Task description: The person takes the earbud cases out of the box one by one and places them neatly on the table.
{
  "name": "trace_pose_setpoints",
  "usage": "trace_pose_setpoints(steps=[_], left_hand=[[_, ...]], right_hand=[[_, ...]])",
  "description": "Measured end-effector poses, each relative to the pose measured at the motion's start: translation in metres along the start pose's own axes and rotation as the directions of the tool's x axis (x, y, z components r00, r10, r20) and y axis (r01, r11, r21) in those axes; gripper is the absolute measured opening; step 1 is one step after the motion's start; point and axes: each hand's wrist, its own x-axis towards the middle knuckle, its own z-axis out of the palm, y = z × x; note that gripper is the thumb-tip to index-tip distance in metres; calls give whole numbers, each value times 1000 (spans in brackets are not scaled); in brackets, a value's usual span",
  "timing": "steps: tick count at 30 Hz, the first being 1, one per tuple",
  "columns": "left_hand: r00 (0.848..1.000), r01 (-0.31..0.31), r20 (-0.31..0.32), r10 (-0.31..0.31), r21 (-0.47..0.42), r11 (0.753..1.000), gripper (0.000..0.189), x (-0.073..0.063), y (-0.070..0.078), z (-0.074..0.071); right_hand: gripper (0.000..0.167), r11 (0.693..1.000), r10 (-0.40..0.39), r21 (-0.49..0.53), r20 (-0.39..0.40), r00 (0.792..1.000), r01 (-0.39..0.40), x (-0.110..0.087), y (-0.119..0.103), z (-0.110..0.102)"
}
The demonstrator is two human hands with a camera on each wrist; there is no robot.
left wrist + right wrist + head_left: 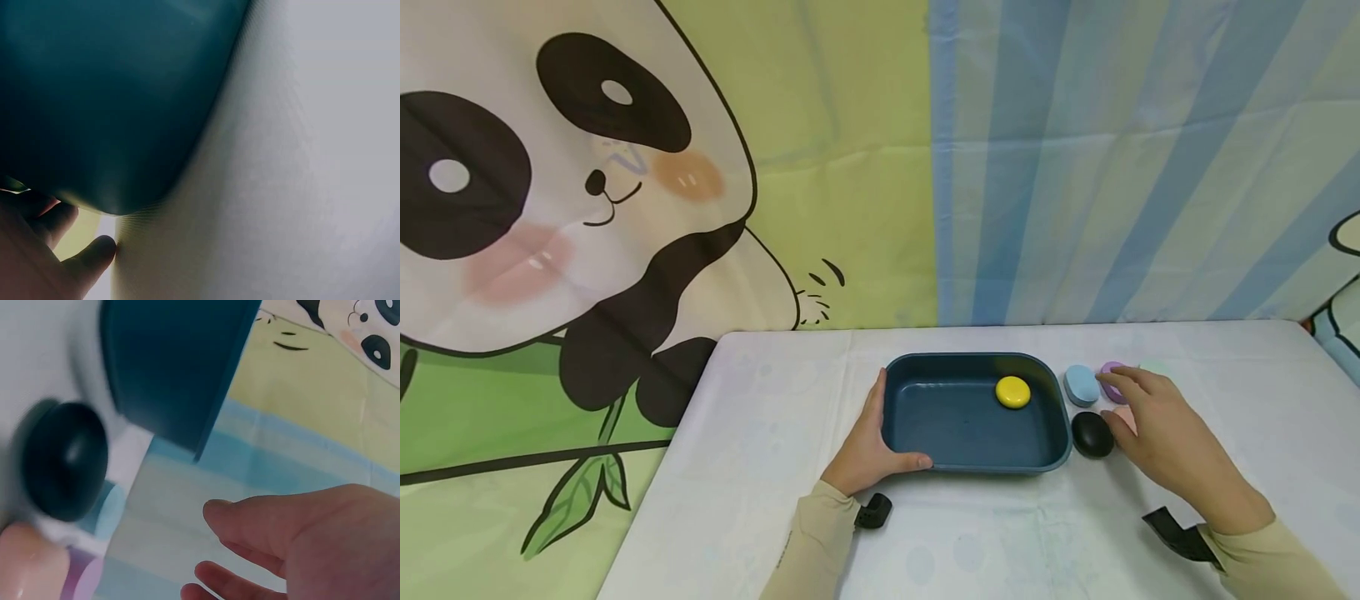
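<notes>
At the left end of a dark blue rectangular tray, my left hand rests with extended fingers along the side and the thumb at the front rim. A glossy yellow rounded piece lies inside the tray, towards the right. My right hand hovers beyond the tray's right end, thumb and fingers spread with nothing between them. Close by its fingertips are a black oval piece and a light blue piece. The hand partly hides a purple piece, a peach piece and a pale green one.
The white-covered table extends around the tray. Behind its far edge hangs a printed curtain with a panda and blue stripes. Black straps with a small device sit at the wrists.
</notes>
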Motion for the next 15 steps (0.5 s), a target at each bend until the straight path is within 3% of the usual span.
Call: trace_pose_setpoints(steps=[9,15], left_hand=[[1000,-6,1,6,-1,1000,139,0,2,-1],[1000,-10,0,10,-6,1000,138,0,2,-1]], right_hand=[[47,997,-73,-19,1,997,73,20,-31,7],[48,999,-44,-20,58,997,45,32,-46,15]])
